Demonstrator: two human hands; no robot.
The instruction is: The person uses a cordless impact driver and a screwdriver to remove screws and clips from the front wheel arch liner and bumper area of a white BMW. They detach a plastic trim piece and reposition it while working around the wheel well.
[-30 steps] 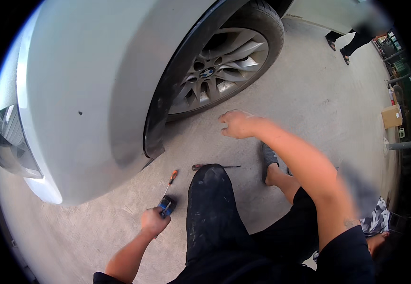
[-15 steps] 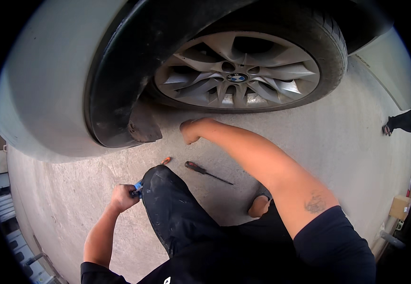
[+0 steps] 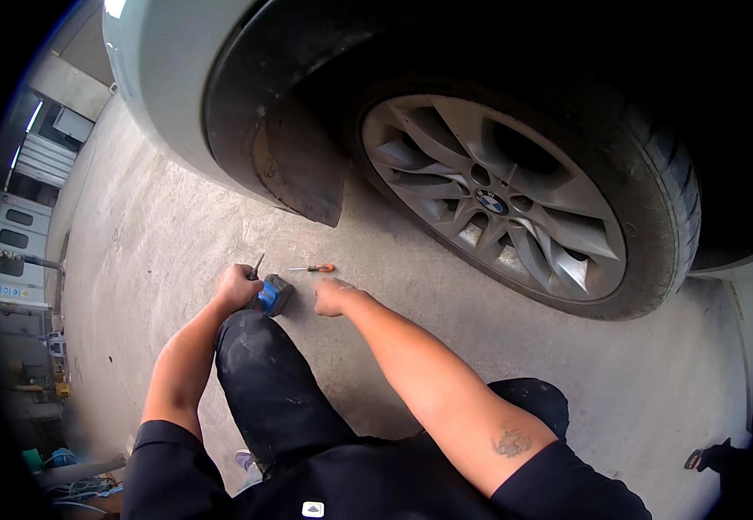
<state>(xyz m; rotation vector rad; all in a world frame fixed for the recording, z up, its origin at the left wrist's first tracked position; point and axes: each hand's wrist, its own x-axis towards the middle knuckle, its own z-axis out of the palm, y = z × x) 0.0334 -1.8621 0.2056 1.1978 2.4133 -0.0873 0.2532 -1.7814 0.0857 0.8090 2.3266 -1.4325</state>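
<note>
A blue and black cordless drill (image 3: 272, 295) is in my left hand (image 3: 237, 288), whose fingers are closed around it. Its thin bit points up and away from me, just beyond my left knee. To the right of the drill, my right hand (image 3: 332, 297) is held low over the concrete with its fingers curled; anything inside them is hidden. A small screwdriver (image 3: 321, 268) with an orange and black handle lies on the floor just past my right hand, its shaft toward the left.
Ahead on the right stands a car wheel (image 3: 491, 201) with a silver rim. Left of it are the dark wheel-arch trim (image 3: 236, 121), a loose-edged liner flap (image 3: 311, 186) and the pale bumper (image 3: 155, 95). Someone's shoe (image 3: 695, 459) shows at the lower right.
My view has swung left. My right hand has come back from near the wheel arch toward the drill. The drill now sits beyond my knee. The larger dark screwdriver is out of sight.
</note>
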